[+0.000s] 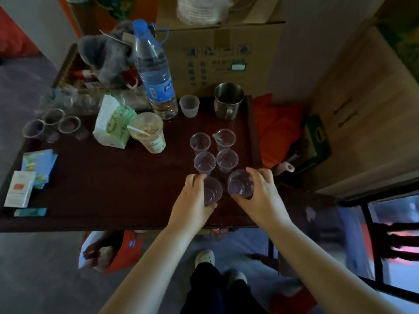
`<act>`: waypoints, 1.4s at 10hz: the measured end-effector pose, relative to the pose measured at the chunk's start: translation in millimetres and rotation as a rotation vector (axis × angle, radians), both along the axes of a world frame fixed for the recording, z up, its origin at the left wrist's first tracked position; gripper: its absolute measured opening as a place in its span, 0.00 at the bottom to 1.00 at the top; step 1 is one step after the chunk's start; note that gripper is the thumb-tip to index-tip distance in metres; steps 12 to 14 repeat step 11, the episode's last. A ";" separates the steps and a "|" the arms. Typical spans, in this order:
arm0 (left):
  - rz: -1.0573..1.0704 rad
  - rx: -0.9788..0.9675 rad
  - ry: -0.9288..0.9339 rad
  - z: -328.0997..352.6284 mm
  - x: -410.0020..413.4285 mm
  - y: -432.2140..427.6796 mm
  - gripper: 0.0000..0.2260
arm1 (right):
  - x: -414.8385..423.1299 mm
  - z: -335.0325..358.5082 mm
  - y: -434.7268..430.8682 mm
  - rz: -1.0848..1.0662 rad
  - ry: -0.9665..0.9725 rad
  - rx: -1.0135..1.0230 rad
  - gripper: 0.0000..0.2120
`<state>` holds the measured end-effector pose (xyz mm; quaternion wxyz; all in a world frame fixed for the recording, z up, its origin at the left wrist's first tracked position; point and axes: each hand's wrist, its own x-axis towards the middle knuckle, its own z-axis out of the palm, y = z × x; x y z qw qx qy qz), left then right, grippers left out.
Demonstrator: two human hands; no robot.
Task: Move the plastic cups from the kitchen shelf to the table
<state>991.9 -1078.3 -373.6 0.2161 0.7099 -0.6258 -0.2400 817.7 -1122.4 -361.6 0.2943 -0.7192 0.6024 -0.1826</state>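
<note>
- The dark wooden counter (102,182) carries everything here; its right half holds the task's things, its left half is cluttered
- A tall water bottle (152,71) stands at the back, with a steel mug (227,100) well to its right and a small frosted cup (189,105) between them
- Four clear plastic cups (214,152) stand upright in two rows of two, close together, just beyond the hands
- The left hand (192,200) is wrapped around a fifth clear cup (212,191), fingers on its far side and thumb on the near side
- The right hand (260,189) grips a sixth clear cup (240,183) the same way, just beside the left one
- Judging by this, the step in hand is setting down this pair as a third row; whether the bases touch the counter yet I cannot tell
- The next move calls for lowering both cups level, then opening the fingers without nudging the thin, light cups just ahead
</note>
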 end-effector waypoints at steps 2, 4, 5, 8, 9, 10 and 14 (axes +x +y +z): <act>0.074 0.007 -0.036 -32.0 -9.9 -5.4 0.33 | 2.0 -31.7 -13.8 0.030 0.047 -0.012 0.35; 0.177 0.003 0.019 -44.3 -16.7 -8.0 0.40 | 1.1 -51.8 -23.8 0.066 0.047 0.054 0.36; 0.184 -0.005 0.030 -46.5 -19.3 -10.0 0.43 | 3.5 -57.7 -26.4 0.079 0.039 0.063 0.37; 0.209 0.012 0.017 -61.7 -24.3 -13.9 0.43 | 11.9 -71.8 -30.5 0.096 0.018 0.053 0.36; 0.215 0.021 -0.008 -62.0 -26.6 -13.3 0.44 | 12.2 -71.7 -28.9 0.079 0.010 0.058 0.36; 0.215 0.039 -0.027 -58.2 -27.0 -10.5 0.43 | 10.6 -67.5 -27.1 0.057 -0.012 0.048 0.35; 0.238 0.061 -0.010 -48.5 -25.7 0.1 0.40 | 3.1 -51.0 -22.9 0.019 -0.057 0.017 0.33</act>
